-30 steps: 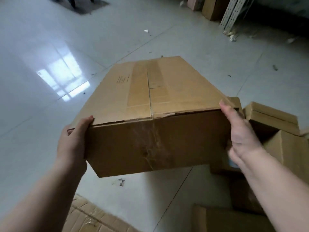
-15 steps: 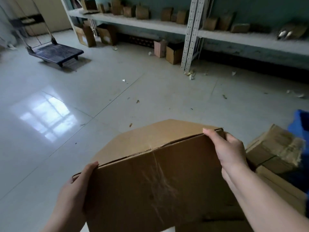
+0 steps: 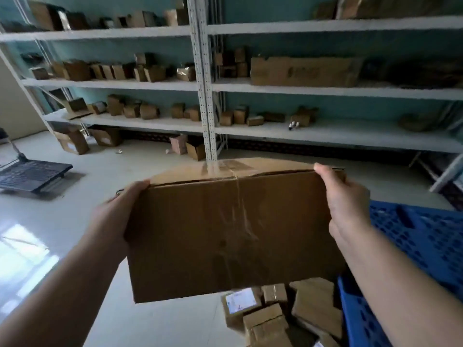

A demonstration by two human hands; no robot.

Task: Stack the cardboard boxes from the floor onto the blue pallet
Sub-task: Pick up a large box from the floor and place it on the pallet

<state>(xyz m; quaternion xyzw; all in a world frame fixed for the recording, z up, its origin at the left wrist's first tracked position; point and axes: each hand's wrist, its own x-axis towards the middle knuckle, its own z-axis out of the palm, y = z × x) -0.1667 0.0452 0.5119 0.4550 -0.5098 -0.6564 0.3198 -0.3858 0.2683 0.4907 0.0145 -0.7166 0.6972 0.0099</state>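
I hold a large brown cardboard box (image 3: 230,234) up in front of me, its taped near face toward the camera. My left hand (image 3: 112,216) grips its left end with the thumb over the top corner. My right hand (image 3: 343,204) grips the right end, thumb on the top edge. The blue pallet (image 3: 413,241) lies at the right, partly behind my right arm. Several smaller cardboard boxes (image 3: 280,316) sit in a heap on the floor below the held box.
White metal shelving (image 3: 205,86) with many small boxes lines the teal back wall. A dark flat trolley (image 3: 27,174) stands at the left on the glossy pale floor. A few boxes (image 3: 75,141) rest on the floor under the shelves.
The view has lifted from the floor to the shelving, and the box has risen with it. The blue pallet has come into sight at the right. Both hands keep their hold.
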